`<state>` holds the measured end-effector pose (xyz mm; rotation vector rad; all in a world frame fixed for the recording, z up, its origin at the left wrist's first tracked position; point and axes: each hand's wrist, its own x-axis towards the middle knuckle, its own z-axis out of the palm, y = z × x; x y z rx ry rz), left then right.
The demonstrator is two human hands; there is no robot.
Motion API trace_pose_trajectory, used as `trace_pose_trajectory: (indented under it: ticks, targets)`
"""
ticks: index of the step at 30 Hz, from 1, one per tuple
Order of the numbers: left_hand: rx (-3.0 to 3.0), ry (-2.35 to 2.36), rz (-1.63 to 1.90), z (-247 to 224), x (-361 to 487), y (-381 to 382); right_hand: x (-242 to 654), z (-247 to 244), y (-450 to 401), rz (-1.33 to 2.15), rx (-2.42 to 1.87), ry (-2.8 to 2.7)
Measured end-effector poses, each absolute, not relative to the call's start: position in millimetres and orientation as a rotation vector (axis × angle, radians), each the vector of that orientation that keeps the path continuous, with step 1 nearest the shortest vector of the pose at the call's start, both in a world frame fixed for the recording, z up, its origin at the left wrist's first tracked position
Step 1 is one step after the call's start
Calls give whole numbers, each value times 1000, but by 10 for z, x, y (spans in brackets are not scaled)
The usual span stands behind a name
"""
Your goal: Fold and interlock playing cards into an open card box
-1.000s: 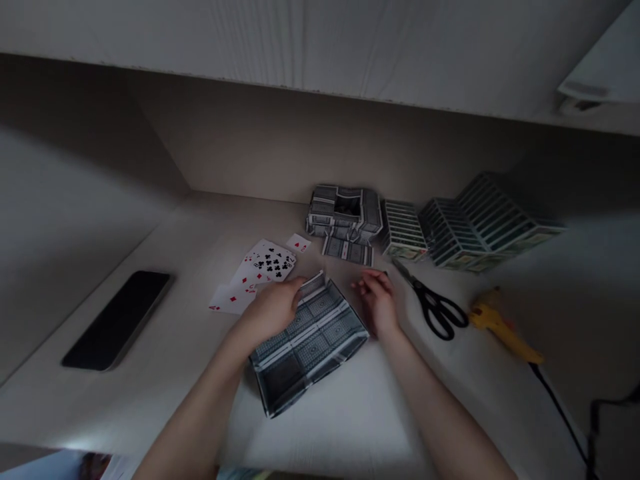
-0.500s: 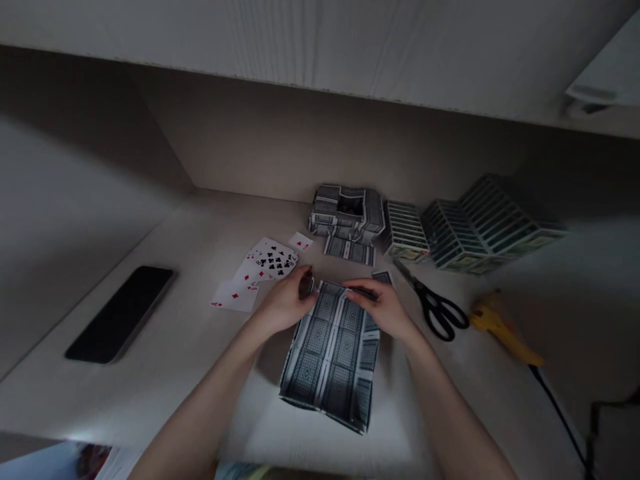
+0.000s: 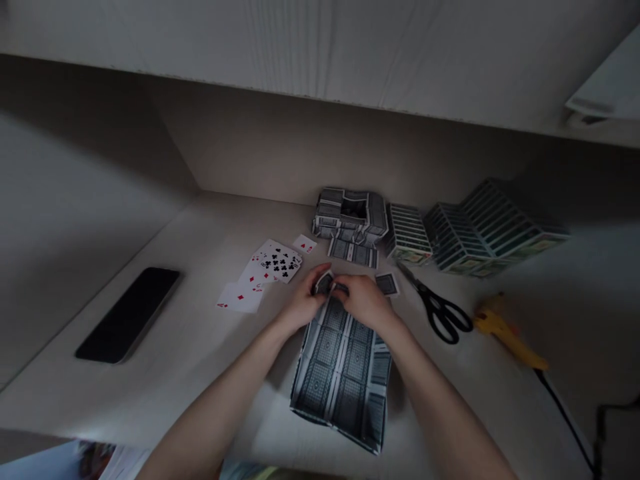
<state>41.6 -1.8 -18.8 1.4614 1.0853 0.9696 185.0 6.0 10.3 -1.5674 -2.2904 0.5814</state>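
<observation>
A long box-like piece (image 3: pixel 336 373) made of grey-backed playing cards lies on the desk in front of me. At its far end, my left hand (image 3: pixel 306 297) has its fingers curled round a card (image 3: pixel 324 283). My right hand (image 3: pixel 363 299) is closed at the same end, just right of the left, its fingertips meeting the card and the piece's far edge. What lies beneath the right fingers is hidden. One loose card (image 3: pixel 387 284) rests face down right of the hands, and face-up cards (image 3: pixel 270 267) are spread to their left.
A card structure with a square opening (image 3: pixel 350 217) stands by the back wall. Right of it are slatted card structures (image 3: pixel 490 227), black-handled scissors (image 3: pixel 440 310) and a yellow glue gun (image 3: pixel 505 330) with its cord. A black phone (image 3: pixel 129 313) lies at left. A shelf hangs overhead.
My right hand has moved left, closer to my left hand. A card now shows upright between them, and the loose card at right is more exposed. The view has shifted slightly.
</observation>
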Motion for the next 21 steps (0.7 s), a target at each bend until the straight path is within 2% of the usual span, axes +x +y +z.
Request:
trace_pose_trajectory:
  ticks: [7, 14, 21]
  targets:
    - [1330, 1169, 920, -196, 423, -18, 2039, 59, 129, 542, -1648, -2372]
    - [1500, 1305, 839, -179, 373, -20, 2076, 77, 159, 785, -1542, -2319]
    - [1670, 1393, 857, -187, 350, -4, 2101, 103, 177, 877, -1554, -2298]
